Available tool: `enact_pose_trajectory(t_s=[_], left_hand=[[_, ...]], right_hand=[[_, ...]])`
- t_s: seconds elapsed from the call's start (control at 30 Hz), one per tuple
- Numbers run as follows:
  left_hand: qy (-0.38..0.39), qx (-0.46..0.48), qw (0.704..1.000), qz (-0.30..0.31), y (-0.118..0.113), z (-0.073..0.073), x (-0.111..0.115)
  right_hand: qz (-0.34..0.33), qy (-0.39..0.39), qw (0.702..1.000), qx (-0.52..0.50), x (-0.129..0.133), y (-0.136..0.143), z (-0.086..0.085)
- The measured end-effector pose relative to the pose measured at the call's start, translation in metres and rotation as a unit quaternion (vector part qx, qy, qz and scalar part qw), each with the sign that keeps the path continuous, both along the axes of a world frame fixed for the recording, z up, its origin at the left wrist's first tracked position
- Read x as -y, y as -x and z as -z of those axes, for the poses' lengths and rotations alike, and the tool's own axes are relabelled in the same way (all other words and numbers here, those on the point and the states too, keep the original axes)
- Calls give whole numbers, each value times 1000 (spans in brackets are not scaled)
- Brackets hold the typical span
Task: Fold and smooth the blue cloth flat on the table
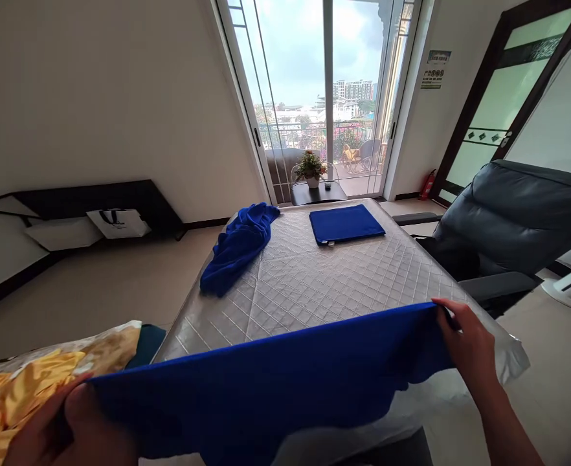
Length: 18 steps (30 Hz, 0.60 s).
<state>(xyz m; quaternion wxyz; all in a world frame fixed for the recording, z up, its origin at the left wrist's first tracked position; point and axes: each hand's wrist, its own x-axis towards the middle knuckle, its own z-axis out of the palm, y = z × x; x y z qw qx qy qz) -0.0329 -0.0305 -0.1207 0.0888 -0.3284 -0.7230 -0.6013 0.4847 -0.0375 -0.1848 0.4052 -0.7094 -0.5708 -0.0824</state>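
No legible text: lettering on the wall sign point(432, 79) and white bag point(119, 228) too small.

At the left end of the stretched blue cloth point(276, 375), the left hand point(79, 424) is blurred, cut off below. Beyond the cloth, lettering on the wall notice point(432, 79) is too small to read.

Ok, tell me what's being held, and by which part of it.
A blue cloth, by its top edge: the left hand grips the left end, the right hand pinches the right end.
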Motion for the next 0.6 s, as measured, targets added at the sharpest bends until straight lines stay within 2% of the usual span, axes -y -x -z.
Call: enact_pose_trajectory(t_s=[0.07,0.13,0.2,0.3,0.4,0.5,0.57,0.6], left_hand=[[-27,15,998,-49,8,-3,-27],[-21,9,1000,-18,20,1,-51],[13,-17,1000,2,31,12,-65],[62,-45,997,-5,40,31,-67],[99,-38,994,4,34,42,-56],[139,-22,986,93,8,41,-43],[180,-14,963,201,-22,36,-35],[201,-16,942,268,-41,34,-32]], right_hand=[[-18,29,999,1,-10,-3,-8],[-82,88,993,-16,-18,-7,-8],[-152,145,976,-51,-21,-10,0],[-212,193,950,-123,-16,-16,15],[-206,191,943,-179,-6,-17,23],[-191,173,943,-211,0,-8,22],[-193,167,936,-242,2,6,18],[-199,165,929,-266,2,15,15]])
